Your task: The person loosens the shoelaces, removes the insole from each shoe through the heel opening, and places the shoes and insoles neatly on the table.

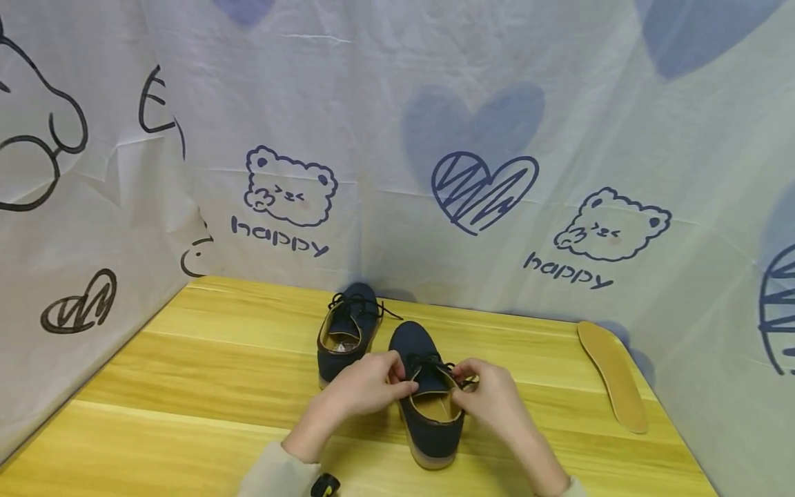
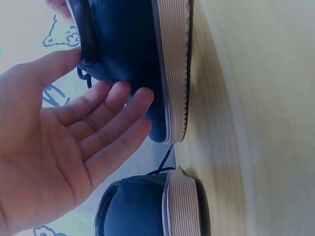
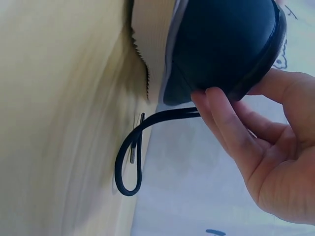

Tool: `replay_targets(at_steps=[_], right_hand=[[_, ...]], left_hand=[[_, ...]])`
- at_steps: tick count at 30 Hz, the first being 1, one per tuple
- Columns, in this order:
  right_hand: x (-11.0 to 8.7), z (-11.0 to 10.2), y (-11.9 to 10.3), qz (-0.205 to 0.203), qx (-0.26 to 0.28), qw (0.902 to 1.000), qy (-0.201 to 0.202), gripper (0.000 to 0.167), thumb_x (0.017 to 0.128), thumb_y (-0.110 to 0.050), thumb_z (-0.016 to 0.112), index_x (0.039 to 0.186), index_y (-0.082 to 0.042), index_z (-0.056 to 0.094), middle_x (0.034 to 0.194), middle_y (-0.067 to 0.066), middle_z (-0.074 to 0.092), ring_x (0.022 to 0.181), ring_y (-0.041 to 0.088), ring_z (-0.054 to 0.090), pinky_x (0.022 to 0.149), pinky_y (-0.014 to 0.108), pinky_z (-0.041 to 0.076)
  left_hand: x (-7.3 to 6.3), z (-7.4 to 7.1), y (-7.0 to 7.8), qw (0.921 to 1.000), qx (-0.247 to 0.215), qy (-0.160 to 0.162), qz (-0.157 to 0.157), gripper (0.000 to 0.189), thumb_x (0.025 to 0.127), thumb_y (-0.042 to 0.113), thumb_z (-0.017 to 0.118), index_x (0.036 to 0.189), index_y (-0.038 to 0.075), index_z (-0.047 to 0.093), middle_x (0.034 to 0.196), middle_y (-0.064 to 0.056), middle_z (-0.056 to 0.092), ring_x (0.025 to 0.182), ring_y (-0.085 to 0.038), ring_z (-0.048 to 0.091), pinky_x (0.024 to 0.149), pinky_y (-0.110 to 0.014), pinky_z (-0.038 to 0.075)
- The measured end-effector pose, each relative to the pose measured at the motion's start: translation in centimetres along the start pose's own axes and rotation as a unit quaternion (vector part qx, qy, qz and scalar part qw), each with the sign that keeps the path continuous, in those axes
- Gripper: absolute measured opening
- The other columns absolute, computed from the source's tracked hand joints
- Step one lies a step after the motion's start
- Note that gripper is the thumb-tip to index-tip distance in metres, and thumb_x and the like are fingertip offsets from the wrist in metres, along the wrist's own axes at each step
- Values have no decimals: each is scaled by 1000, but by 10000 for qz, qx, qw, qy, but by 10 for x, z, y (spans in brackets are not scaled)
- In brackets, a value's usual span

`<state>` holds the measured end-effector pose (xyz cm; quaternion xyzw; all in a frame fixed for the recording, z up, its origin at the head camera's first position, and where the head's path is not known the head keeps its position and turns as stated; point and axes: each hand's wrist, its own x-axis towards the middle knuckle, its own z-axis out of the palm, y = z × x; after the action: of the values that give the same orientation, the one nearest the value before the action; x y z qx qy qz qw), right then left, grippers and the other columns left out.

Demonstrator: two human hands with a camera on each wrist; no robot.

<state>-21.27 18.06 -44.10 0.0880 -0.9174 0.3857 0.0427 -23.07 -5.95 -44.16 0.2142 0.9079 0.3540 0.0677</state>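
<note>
A dark navy lace-up shoe (image 1: 433, 438) with a pale ridged sole stands on the wooden table, heel toward me. My left hand (image 1: 366, 383) holds the left edge of its opening, thumb at the collar and fingers against the outer side. On the opposite edge, my right hand (image 1: 493, 400) pinches the collar between thumb and fingers. Tan lining shows inside the opening. A black lace (image 3: 118, 164) hangs in a loop beside the shoe in the right wrist view. The matching shoe (image 1: 338, 362) stands behind and to the left, partly covered by my left hand.
A tan insole (image 1: 615, 379) lies by the table's right edge. Printed white cloth (image 1: 385, 228) hangs behind the table (image 1: 186, 386) and along its sides. A small black and yellow object (image 1: 325, 484) shows beside the left sleeve at the bottom.
</note>
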Motion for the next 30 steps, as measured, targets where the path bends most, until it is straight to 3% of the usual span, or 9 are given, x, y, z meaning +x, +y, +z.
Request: replay_targets(at_steps=[4,10,16,21,25,30], right_hand=[[1,-6,3,44,35,9999,-93,25,78,5,77,100,-8,76,91,1,71,72,13,67,60,26,53],[2,-16,9,39,127,9996,-260,26,79,7,74,101,-7,76,97,3,74,78,17,71,63,28,55],[4,-28,16,-76,235,9974,-679,27,82,6,72,106,-6,75,105,7,75,83,20,73,66,29,58],[6,-37,23,-482,315,9911,-1202,26,86,3,72,111,-3,74,110,12,74,83,18,73,66,28,58],[8,-43,26,-763,390,9838,-1576,24,88,1,74,111,-2,74,109,12,74,83,17,72,65,27,57],[8,-49,28,-981,510,9741,-1970,22,89,-1,75,111,-4,74,111,12,73,82,15,72,64,27,57]], left_hand=[[2,1,-1,9998,-126,-142,58,28,96,44,75,98,17,66,88,6,64,75,-11,59,69,-32,50],[3,2,-2,9997,46,-35,243,33,91,43,81,105,16,67,100,4,63,88,-15,61,78,-33,52],[3,2,-2,9986,321,86,417,46,88,36,85,123,14,66,123,-2,64,114,-22,63,98,-42,52],[4,2,-1,9980,338,-18,527,71,86,30,88,146,10,57,151,-10,54,141,-27,50,115,-47,41],[4,3,-1,9975,336,-210,592,80,85,27,89,153,11,50,158,-10,48,145,-28,45,117,-48,38],[4,6,0,9935,581,-199,958,77,82,24,91,149,14,55,153,-6,54,142,-27,49,117,-48,39]])
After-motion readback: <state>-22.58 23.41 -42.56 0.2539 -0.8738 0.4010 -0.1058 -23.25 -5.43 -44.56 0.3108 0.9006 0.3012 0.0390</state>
